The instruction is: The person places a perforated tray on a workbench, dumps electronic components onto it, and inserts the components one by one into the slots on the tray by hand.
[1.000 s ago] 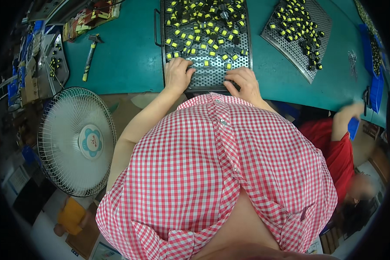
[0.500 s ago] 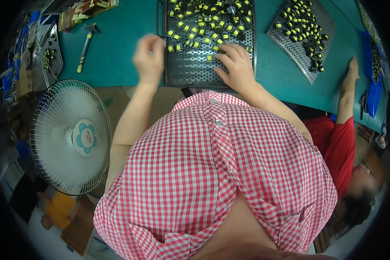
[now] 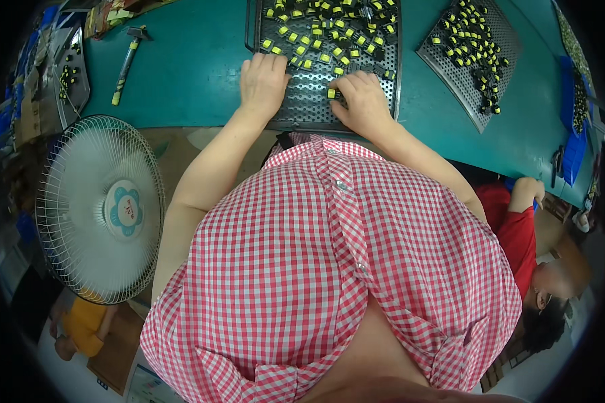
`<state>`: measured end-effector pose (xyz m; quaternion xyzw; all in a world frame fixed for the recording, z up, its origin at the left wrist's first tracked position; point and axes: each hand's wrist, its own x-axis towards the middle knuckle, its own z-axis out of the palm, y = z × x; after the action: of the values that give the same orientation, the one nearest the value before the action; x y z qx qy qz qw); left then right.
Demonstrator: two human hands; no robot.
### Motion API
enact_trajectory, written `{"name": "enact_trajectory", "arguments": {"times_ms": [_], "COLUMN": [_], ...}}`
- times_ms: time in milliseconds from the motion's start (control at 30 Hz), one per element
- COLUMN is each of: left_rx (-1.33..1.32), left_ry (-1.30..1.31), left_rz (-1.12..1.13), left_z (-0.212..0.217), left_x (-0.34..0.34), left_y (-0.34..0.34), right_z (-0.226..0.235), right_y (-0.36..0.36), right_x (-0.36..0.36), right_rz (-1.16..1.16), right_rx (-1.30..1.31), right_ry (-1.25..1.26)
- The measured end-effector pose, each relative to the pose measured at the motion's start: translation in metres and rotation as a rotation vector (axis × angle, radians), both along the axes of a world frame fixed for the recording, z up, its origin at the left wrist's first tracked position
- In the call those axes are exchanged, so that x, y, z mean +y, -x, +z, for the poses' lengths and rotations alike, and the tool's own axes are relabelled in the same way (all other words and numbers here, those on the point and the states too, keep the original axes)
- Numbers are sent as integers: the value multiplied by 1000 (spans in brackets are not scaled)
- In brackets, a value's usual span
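Observation:
A dark perforated metal tray (image 3: 309,107) lies on the table before me, its far part strewn with several small black coil parts wrapped in yellow tape (image 3: 324,58). My left hand (image 3: 265,84) is at the tray's left rim with its fingers curled down; the fingertips are hidden, so I cannot make out what they hold. Over the tray's right side, my right hand (image 3: 363,99) has thumb and forefinger around one yellow-taped coil part (image 3: 332,93), close to the near rows of loose ones.
A second perforated tray (image 3: 480,117) with more parts lies at the right, and a hammer (image 3: 124,70) at the left. A standing fan (image 3: 101,208) is beside my left arm. A person in a red top (image 3: 524,248) sits at my right near blue bins (image 3: 575,158).
My left hand has come down and right, from beside the tray onto its left rim. My right hand has closed in on one coil part. The neighbour's arm has drawn back from the table.

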<state>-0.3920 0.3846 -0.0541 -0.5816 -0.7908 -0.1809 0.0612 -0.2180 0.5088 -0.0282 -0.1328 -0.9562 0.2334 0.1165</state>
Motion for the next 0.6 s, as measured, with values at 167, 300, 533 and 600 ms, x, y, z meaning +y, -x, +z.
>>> {"name": "enact_trajectory", "arguments": {"times_ms": [167,300,533,600], "left_rx": [-16,-237,-862,-819], "left_ry": [37,-2,109,106], "left_rz": [-13,-10,73,75], "left_z": [2,16,4,4], "left_x": [0,-8,-17,-19], "left_y": [-2,-18,-29,-32], "right_z": [-6,-6,9,13], "right_y": [-3,5,-8,-23], "right_x": [-4,-6,13,27], "right_rz": [19,94,-57,-208], "right_rx": [-76,-277,-165,-175], "right_ry": [129,74,253,262]}}
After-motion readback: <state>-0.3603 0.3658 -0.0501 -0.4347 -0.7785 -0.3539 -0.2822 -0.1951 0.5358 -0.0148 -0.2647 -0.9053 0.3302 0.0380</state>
